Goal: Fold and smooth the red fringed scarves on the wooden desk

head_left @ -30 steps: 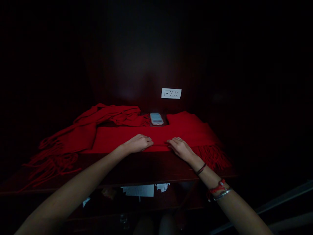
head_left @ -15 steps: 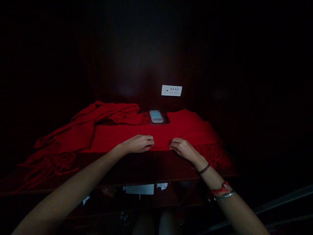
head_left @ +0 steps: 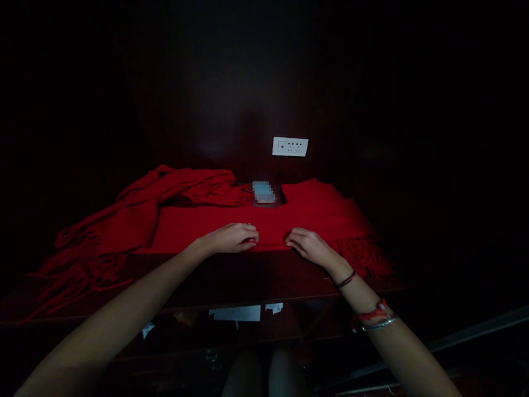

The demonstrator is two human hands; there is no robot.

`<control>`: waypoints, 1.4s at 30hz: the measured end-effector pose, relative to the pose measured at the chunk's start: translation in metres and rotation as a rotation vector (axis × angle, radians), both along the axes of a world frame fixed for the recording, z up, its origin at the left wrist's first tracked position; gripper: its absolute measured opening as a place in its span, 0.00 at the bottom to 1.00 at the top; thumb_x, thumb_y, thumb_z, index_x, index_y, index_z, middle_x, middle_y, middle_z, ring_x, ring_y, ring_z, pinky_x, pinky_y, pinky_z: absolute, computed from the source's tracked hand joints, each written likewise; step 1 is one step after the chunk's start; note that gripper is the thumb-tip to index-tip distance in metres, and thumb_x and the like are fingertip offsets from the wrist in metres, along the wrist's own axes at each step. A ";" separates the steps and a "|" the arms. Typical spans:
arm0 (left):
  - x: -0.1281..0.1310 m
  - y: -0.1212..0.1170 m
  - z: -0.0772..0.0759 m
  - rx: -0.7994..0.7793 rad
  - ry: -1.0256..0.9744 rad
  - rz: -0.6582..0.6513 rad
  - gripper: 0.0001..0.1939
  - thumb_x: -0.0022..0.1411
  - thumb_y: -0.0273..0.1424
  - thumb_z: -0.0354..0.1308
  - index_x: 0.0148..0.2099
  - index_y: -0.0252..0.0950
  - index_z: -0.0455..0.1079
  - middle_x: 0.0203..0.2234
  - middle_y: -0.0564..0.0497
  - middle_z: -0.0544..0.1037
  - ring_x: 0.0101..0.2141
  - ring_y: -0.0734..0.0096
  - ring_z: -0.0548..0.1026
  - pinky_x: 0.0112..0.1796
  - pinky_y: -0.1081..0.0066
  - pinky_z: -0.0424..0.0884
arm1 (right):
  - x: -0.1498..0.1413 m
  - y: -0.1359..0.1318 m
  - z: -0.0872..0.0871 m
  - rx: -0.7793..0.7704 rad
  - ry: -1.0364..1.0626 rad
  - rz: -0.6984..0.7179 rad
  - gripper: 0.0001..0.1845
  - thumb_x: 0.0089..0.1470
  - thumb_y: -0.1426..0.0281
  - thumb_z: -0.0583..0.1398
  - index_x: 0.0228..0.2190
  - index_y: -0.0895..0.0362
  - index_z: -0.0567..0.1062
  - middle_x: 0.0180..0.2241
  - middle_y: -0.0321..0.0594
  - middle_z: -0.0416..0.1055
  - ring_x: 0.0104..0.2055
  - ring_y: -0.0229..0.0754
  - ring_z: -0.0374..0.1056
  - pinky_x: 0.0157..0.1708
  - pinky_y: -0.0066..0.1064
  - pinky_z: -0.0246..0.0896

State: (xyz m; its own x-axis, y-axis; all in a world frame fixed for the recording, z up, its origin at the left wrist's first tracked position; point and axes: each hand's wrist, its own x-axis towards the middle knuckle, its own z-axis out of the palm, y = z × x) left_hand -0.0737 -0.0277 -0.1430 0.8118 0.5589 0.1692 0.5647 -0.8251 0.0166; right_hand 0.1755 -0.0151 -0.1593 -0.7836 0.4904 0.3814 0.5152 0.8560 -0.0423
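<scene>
A red fringed scarf point(head_left: 270, 225) lies across the dark wooden tabletop, its front strip flat and straight. My left hand point(head_left: 235, 238), with a ring on one finger, is closed at the strip's front edge and pinches the cloth. A short way to the right, my right hand point(head_left: 308, 243) has its fingertips drawn together on the same edge. Left of my hands the cloth is bunched, with loose tassels hanging toward the front. On the right it spreads flatter, over more fringe. Cloth beneath both sets of fingers is hidden.
Behind the strip lies a phone-like thing point(head_left: 263, 192), its surface blurred out. A white wall socket point(head_left: 290, 146) is on the dark back panel. Under the table's front edge point(head_left: 248, 300) are a white sheet point(head_left: 237, 314) and crumpled white paper point(head_left: 274, 307).
The whole view has shifted slightly, so things sit a little higher in it. Both hands keep nearly the same place on the scarf's front edge.
</scene>
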 end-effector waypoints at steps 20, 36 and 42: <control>0.006 -0.008 0.004 0.081 0.111 -0.024 0.06 0.55 0.27 0.45 0.33 0.37 0.63 0.26 0.53 0.66 0.29 0.74 0.65 0.30 0.76 0.59 | 0.003 -0.001 0.002 0.031 -0.064 0.039 0.12 0.53 0.69 0.48 0.30 0.58 0.71 0.30 0.40 0.66 0.35 0.37 0.60 0.39 0.30 0.52; 0.024 0.003 -0.016 -0.030 -0.181 0.143 0.18 0.61 0.34 0.38 0.51 0.39 0.57 0.52 0.48 0.55 0.52 0.69 0.53 0.50 0.67 0.50 | -0.001 0.000 -0.002 0.018 0.005 0.036 0.13 0.53 0.68 0.49 0.31 0.57 0.73 0.32 0.39 0.67 0.36 0.37 0.61 0.41 0.31 0.53; 0.025 0.004 -0.020 -0.156 0.142 0.214 0.23 0.61 0.37 0.33 0.58 0.42 0.41 0.57 0.53 0.44 0.56 0.66 0.41 0.52 0.59 0.42 | 0.000 0.001 -0.002 -0.013 0.022 0.056 0.14 0.52 0.67 0.50 0.32 0.59 0.73 0.32 0.41 0.68 0.35 0.36 0.62 0.40 0.28 0.56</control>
